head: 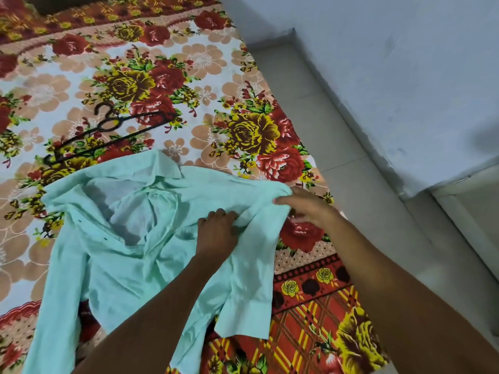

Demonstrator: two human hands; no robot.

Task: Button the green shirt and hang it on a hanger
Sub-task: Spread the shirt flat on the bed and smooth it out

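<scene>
On bedsheet (pixel 205 76), green shirt (pixel 121 255) under both hands' grip.

- Hanger (pixel 108 130) lies flat on the bedsheet (pixel 205 85), just beyond the green shirt (pixel 129 255); you've got open sheet far and right of it.
- Wall (pixel 391 76) closes off your right side past the floor strip (pixel 337 147).

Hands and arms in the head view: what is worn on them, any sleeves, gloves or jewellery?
Nothing shows: the left hand and right hand are bare, without gloves, rings or watch, and both forearms are uncovered, with no sleeves in view.
</scene>
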